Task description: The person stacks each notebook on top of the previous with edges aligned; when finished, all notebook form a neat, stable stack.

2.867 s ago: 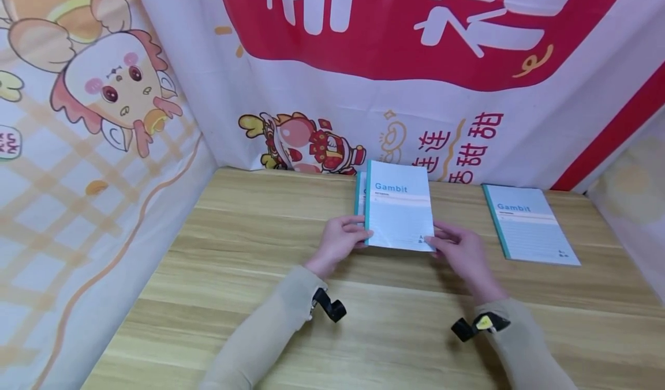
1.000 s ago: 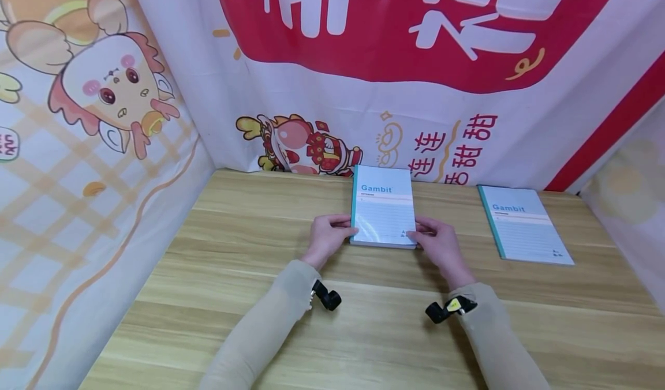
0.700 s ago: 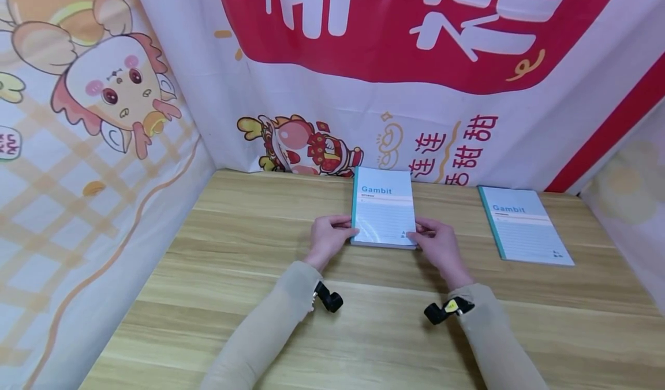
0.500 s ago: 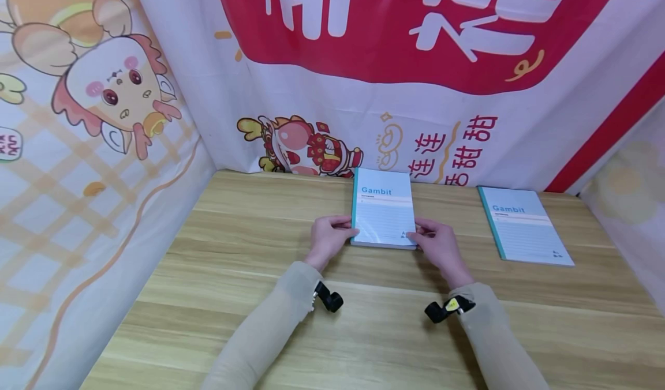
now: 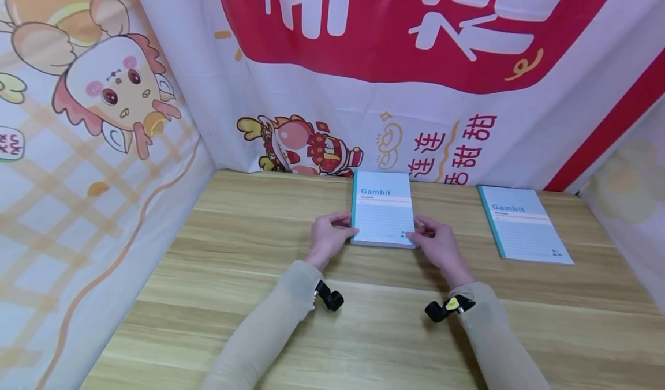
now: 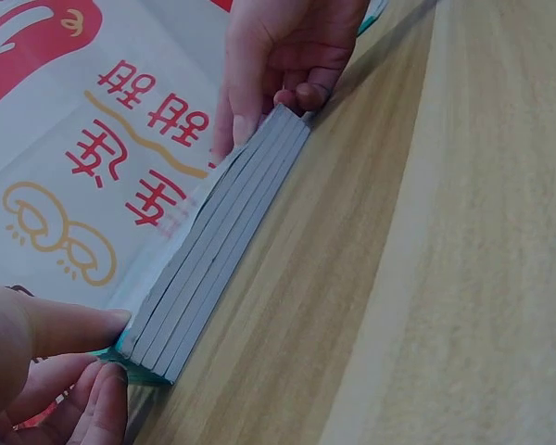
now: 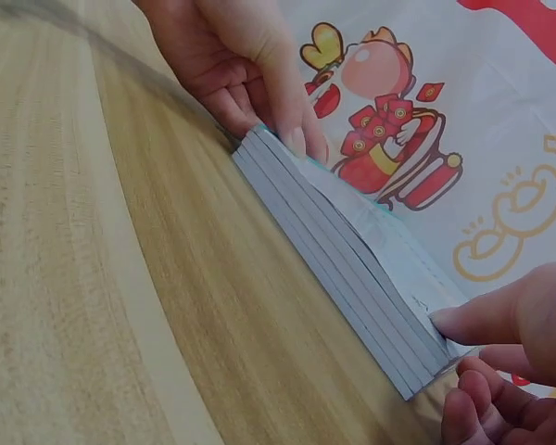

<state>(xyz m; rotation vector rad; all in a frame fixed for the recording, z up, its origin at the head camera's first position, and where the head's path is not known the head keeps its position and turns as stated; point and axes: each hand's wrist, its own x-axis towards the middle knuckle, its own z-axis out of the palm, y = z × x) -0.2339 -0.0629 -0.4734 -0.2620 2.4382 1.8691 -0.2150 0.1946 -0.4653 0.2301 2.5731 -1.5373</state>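
Observation:
Near the back of the table lies a neat stack of several notebooks point(image 5: 383, 214), with a pale blue "Gambit" cover on top and a teal spine on its left. In both wrist views the layered grey page edges point(image 6: 224, 243) face the front, and the top one bulges slightly. My left hand point(image 5: 329, 237) grips the near left corner, thumb on the cover by the spine and fingers curled at the side. Mirroring it, my right hand point(image 5: 439, 246) holds the near right corner, its thumb point(image 7: 477, 318) on the cover and fingers bent against the side.
A similar "Gambit" notebook point(image 5: 527, 225) lies slightly slanted at the right of the wooden table point(image 5: 384, 332). Printed cloth point(image 5: 312, 90) hangs right behind the stack, and more cloth point(image 5: 119, 205) borders the left side.
The top notebook, earlier held raised and offset to the right, has come down squarely onto the stack. Over the last second its far edge sinks slightly, while both hands stay almost still.

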